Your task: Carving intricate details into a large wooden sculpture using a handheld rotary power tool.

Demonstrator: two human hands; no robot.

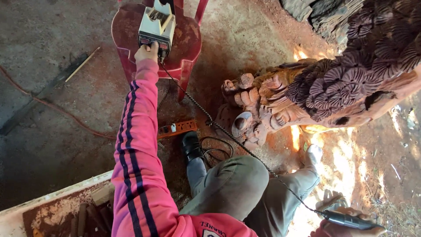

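Left hand (147, 52) is stretched out to the white control box (156, 25) on the red plastic stool (188, 48), fingers bunched tog. on its front edge by the knobs; box looks light, hard-shelled, prob. slides easy on the dusty seat. From the box a twisted flex cable (219, 129) runs down past the knee to the black rotary handpiece (348, 220), which the right hand (333, 228) has clamped round its barrel, pen-style; slim, stiff, best held mid-barrel w/ cable slack. Right of the stool sits the reddish wood carving (307, 96), heavy, w/ fragile fine detail. Below the stool, an orange power strip (177, 128); further down, a white tray (52, 206) holds sawdust & dark chisels
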